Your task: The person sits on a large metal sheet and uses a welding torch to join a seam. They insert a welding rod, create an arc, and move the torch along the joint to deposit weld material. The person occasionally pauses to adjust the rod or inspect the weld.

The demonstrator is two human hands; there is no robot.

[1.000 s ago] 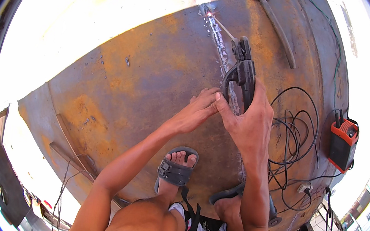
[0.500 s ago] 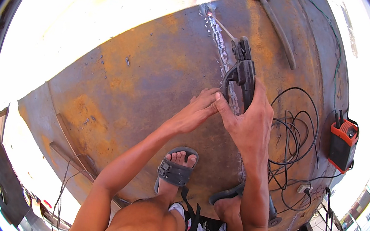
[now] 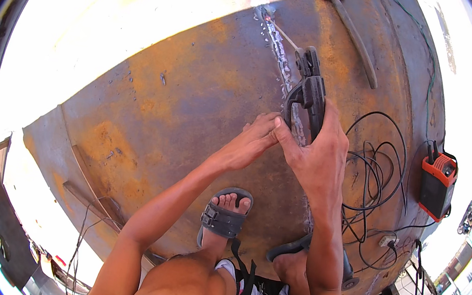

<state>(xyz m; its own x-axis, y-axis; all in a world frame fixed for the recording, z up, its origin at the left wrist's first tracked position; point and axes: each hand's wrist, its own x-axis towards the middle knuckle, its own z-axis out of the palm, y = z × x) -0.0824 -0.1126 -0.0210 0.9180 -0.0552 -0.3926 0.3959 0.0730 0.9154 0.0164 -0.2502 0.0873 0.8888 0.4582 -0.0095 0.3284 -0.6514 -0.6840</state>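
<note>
Currently I see the right hand with fingers wrapped around a black electrode holder, upper centre, its welding rod reaching the weld seam; I cannot tell the left hand's grip

We stretch both arms forward from the lower edge. Our left forearm slants up and rightward from a bent elbow, and our left hand lies palm down, fingers extended. Our right forearm rises almost straight, its right hand closed in a grip, back toward us, most fingers hidden. Our right thumb reaches across to the left fingertips; contact is hard to judge. Our left foot points forward, toes bare.
</note>
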